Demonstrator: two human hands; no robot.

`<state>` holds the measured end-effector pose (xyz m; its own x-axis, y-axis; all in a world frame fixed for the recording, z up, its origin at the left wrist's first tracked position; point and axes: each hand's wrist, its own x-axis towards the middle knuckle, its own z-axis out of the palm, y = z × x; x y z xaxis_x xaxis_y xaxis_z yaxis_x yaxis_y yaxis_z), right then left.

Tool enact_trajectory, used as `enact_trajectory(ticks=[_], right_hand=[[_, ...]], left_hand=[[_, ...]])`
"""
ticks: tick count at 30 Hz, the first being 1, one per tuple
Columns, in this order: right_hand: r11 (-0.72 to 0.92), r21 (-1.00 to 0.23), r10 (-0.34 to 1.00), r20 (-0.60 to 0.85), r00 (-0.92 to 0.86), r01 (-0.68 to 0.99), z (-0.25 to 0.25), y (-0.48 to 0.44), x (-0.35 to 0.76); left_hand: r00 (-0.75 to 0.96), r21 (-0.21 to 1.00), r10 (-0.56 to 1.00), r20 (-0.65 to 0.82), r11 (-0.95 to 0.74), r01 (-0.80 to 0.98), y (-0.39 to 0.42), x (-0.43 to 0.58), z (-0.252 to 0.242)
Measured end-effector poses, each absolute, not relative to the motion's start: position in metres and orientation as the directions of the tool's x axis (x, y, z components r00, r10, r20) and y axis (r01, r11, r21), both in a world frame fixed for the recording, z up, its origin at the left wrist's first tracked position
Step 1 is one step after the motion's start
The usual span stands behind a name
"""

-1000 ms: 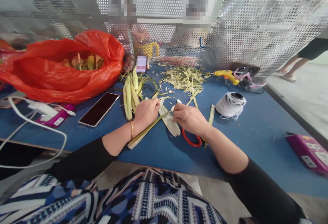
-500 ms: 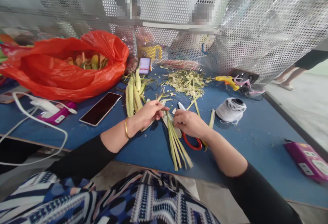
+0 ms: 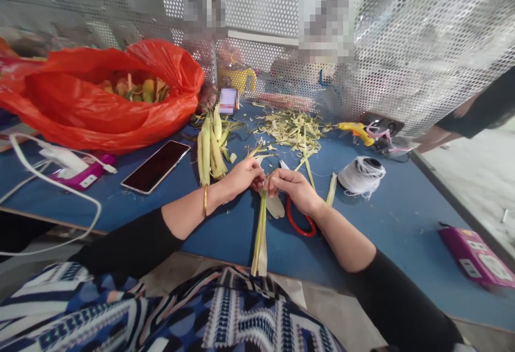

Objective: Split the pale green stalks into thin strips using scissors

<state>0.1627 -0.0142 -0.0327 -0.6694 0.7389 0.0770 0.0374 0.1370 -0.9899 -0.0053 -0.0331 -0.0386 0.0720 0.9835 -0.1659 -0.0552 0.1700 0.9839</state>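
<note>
Both my hands meet at the top of a bundle of pale green corn husk strips (image 3: 260, 234), which hangs down toward the table's front edge. My left hand (image 3: 246, 175) has its fingers closed on the bundle's upper end. Pinched close beside it, my right hand (image 3: 290, 183) grips the same end; the fingertips of both hands hide the exact hold. Under my right hand lie red-handled scissors (image 3: 300, 228), blades partly covered. A pale husk piece (image 3: 275, 207) rests beside the bundle. Larger husks (image 3: 209, 151) lie to the left of my hands.
A red plastic bag (image 3: 161, 121) stands at the left, behind a phone (image 3: 156, 167) and a purple power strip (image 3: 86, 177). Husk shreds (image 3: 295, 129) lie behind my hands. To the right are a white thread spool (image 3: 362, 176), a yellow glue gun (image 3: 356, 131) and another purple power strip (image 3: 477, 255).
The fanned strips have come together into a narrow bundle and swung left. My right hand has moved left against my left hand. A person at the far right has shifted.
</note>
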Motion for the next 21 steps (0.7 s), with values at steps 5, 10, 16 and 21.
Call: enact_trajectory(ticks=[5, 10, 16, 21], right_hand=[[0.170, -0.981, 0.804, 0.086, -0.588, 0.089, -0.035, -0.011, 0.160], [0.251, -0.945, 0.801, 0.081, -0.593, 0.211, -0.037, -0.015, 0.158], [0.309, -0.905, 0.794, 0.078, -0.603, 0.291, -0.037, -0.019, 0.157], [0.333, -0.877, 0.807, 0.075, -0.586, 0.346, -0.036, -0.022, 0.155]], left_hand=[[0.111, 0.985, 0.994, -0.018, -0.002, 0.172, -0.037, -0.010, -0.036], [0.206, 0.794, 0.967, 0.146, -0.239, 0.559, -0.042, -0.016, -0.035], [0.262, 0.681, 0.947, 0.185, -0.316, 0.660, -0.044, -0.017, -0.034], [0.235, 0.748, 0.962, 0.142, -0.260, 0.611, -0.046, -0.015, -0.034]])
